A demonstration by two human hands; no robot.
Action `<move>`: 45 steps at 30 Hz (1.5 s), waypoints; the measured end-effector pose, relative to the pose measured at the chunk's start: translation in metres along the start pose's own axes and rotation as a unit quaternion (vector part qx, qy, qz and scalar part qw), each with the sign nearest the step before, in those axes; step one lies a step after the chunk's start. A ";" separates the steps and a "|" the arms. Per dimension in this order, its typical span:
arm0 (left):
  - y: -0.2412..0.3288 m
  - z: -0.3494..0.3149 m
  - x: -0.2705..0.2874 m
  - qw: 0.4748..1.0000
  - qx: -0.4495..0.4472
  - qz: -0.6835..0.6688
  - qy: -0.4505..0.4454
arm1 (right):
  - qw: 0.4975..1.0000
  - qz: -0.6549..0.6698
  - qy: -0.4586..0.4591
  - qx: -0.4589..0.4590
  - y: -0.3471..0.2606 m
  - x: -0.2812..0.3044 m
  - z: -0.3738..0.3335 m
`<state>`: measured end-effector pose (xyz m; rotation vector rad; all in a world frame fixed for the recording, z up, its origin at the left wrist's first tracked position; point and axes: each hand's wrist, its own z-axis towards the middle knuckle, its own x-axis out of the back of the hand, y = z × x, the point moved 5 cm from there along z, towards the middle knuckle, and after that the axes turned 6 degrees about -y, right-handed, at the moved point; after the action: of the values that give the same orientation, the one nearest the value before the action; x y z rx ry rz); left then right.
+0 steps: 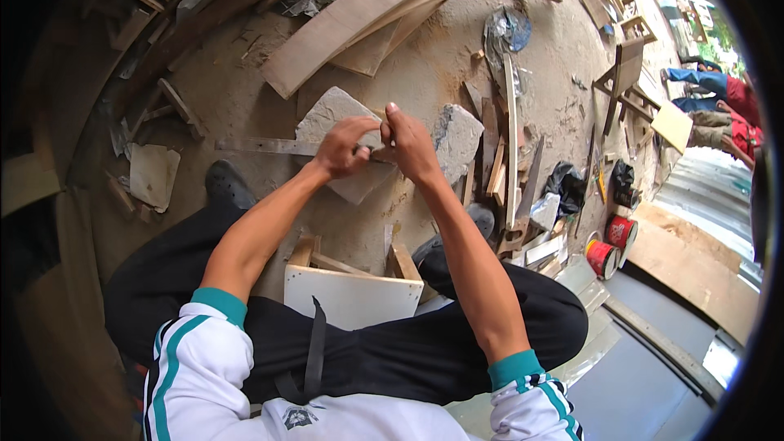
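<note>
One white-faced wooden frame point(351, 298) sits between the legs point(171, 278). Beyond it, the left hand point(346, 147) and right hand point(408, 145) curl close together over a grey slab point(331, 110); I cannot tell what they grip. A flat strip point(265, 146) extends leftward from the left hand. Farther lie wooden boards point(347, 20).

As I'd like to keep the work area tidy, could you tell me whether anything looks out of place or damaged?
Yes: wood scraps lie strewn to the right, and a handsaw lies among them, easily overlooked. The grey block beside the right hand has rough, uneven edges, as if broken.
</note>
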<state>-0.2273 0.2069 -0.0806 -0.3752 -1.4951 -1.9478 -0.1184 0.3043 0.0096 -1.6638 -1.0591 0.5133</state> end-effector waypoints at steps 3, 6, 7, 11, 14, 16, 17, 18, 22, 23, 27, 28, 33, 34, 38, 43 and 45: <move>0.040 0.019 -0.017 0.986 0.032 -0.084 -0.140 | 0.992 -0.079 0.055 0.077 -0.003 0.007 0.005; 0.021 0.024 -0.037 0.971 0.102 -0.143 -0.164 | 0.984 -0.089 0.090 0.125 -0.006 0.009 0.008; -0.004 0.016 -0.045 0.970 0.123 -0.135 -0.162 | 0.984 -0.091 0.074 0.133 -0.013 0.000 0.010; -0.007 0.007 -0.074 0.923 0.217 -0.293 -0.121 | 0.986 0.050 0.080 0.135 -0.006 0.018 0.006; 0.005 0.018 -0.068 0.933 0.253 -0.243 -0.084 | 0.940 0.235 0.215 0.121 0.007 0.065 0.005; 0.008 0.016 -0.064 0.940 0.239 -0.227 -0.094 | 0.913 0.255 0.280 0.154 0.001 0.099 -0.006; 0.011 0.016 -0.064 0.949 0.214 -0.213 -0.086 | 0.906 0.244 0.300 0.172 0.004 0.098 -0.002; 0.013 0.012 -0.064 0.958 0.191 -0.199 -0.081 | 0.898 0.233 0.323 0.187 0.015 0.090 0.003; -0.003 -0.019 -0.076 0.826 0.287 -0.476 0.098 | 0.953 0.182 0.151 0.188 -0.026 -0.040 0.023; -0.013 -0.024 -0.070 0.865 0.273 -0.415 0.079 | 0.957 0.177 0.126 0.190 -0.031 -0.042 0.031; -0.033 -0.010 -0.081 0.912 0.255 -0.314 0.060 | 0.957 0.184 0.153 0.163 -0.008 0.028 0.031; -0.009 0.000 -0.070 0.929 0.260 -0.261 0.020 | 0.953 0.178 0.179 0.167 0.004 0.054 0.017; 0.000 -0.007 -0.069 0.944 0.184 -0.273 0.035 | 0.960 0.149 0.132 0.195 0.006 0.021 0.024; -0.003 -0.009 -0.073 0.934 0.178 -0.301 0.072 | 0.966 0.156 0.110 0.173 -0.001 -0.008 0.021; 0.012 0.002 -0.062 0.954 0.139 -0.266 0.010 | 0.926 0.343 0.043 0.150 0.008 -0.020 0.011; -0.006 0.001 -0.073 0.937 0.256 -0.235 -0.037 | 0.969 0.180 0.088 0.147 0.007 -0.007 -0.012; 0.026 0.016 -0.048 0.948 0.233 -0.183 -0.116 | 0.957 0.236 0.137 0.095 0.013 0.001 -0.017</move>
<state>-0.1769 0.2333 -0.0835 -0.1206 -2.2469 -1.7747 -0.1003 0.2951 0.0035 -1.7536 -0.3926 0.6448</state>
